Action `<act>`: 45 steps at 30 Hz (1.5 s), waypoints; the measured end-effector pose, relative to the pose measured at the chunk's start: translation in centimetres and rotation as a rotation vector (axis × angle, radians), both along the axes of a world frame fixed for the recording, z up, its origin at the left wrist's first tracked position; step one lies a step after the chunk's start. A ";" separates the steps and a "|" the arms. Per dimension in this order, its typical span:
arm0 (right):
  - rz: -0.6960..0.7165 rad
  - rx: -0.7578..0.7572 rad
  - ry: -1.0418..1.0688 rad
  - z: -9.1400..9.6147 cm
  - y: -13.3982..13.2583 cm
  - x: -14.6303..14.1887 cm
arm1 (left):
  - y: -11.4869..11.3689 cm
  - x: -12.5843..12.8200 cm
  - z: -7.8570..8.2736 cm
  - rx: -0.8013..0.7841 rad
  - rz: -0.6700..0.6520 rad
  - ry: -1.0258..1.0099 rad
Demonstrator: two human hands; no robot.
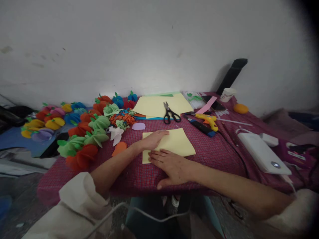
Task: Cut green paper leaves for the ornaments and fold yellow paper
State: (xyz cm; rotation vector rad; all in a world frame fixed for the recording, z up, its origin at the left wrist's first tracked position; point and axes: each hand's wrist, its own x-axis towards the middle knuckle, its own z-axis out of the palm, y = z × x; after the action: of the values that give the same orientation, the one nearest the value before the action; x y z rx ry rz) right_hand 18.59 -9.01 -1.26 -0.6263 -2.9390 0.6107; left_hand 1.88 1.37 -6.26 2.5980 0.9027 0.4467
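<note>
A folded pale yellow sheet (178, 141) lies on the red checked tablecloth (206, 169) in front of me. My left hand (153, 139) rests on its left part, fingers stretched toward the upper edge. Flat over the lower edge lies my right hand (171, 166), fingers extended to the left and thumb spread toward me. Neither hand grips anything. Just beyond the sheet are black-handled scissors (170, 114), blades slightly apart, on a stack of larger yellow sheets (152, 105).
Left, several colourful pumpkin-like paper shapes (83, 127) stand beside orange scraps (124, 117). Right of the sheet lie a utility knife (200, 126), a yellow glue gun (208, 120) with its cord, and a white power bank (263, 151). A paper cup (227, 95) stands near the wall.
</note>
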 end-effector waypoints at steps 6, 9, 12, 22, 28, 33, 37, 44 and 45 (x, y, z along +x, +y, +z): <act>-0.037 -0.016 0.001 0.0 -1.1 -0.9 | -0.8 0.5 0.8 0.045 0.033 0.059; -0.039 -0.037 0.014 0.1 -2.0 -0.7 | -2.0 0.9 1.5 0.107 0.055 0.097; -0.015 -0.111 0.028 0.7 -2.3 -0.1 | -2.8 1.2 1.8 0.153 0.073 0.131; -0.191 -0.074 -0.058 0.4 -1.9 3.8 | -2.8 1.3 1.6 0.185 0.087 0.183; -0.281 0.029 -0.046 -1.1 -3.8 7.1 | -3.1 1.4 2.0 0.196 0.084 0.201; -0.351 0.091 -0.080 0.0 -4.7 8.2 | -3.2 1.3 2.1 0.197 0.072 0.211; -0.389 0.162 -0.079 1.2 -3.5 6.9 | -3.2 1.3 2.2 0.198 0.065 0.227; -0.367 0.154 -0.112 -1.8 -2.7 6.4 | -3.1 1.2 2.2 0.175 0.041 0.220; -0.374 0.156 -0.113 -2.1 -3.1 6.9 | -3.1 1.2 2.2 0.170 0.039 0.217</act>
State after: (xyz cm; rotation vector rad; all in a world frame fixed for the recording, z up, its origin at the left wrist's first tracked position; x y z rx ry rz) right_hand 25.51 -12.08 -3.38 -1.1849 -2.8147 0.3127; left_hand 3.09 -1.73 -4.09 2.8299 1.0278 0.2645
